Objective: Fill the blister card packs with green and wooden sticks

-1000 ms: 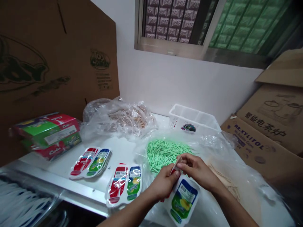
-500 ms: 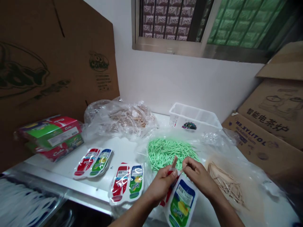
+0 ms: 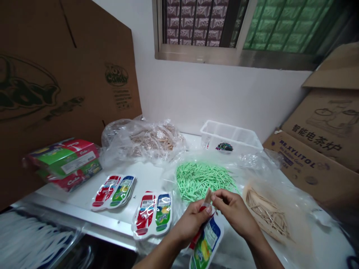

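Note:
My left hand (image 3: 193,220) is closed on the top of a candy packet (image 3: 206,246) with a red half and a green-and-blue half, which hangs tilted below it. A flat light-brown strip or bundle of sticks (image 3: 208,195) pokes up from the packet's top, above my left thumb. My right hand (image 3: 231,207) is pinched at that top edge, its fingertips against the brown piece; what lies between them is too small to make out. Just behind both hands is a pile of short green sticks (image 3: 202,179) on clear plastic.
Left of my hands lie one red-and-green packet (image 3: 154,215) and a small stack (image 3: 116,190). Further left are shrink-wrapped boxes (image 3: 70,160). Brown sticks (image 3: 269,211) lie at right, more in a plastic bag (image 3: 151,140) behind. A white bin (image 3: 230,138) stands by the wall; cartons (image 3: 316,149) flank the table.
My right hand has shifted slightly left, and its fingertips now meet the brown piece. The packet has turned and swung left, showing its green half more edge-on.

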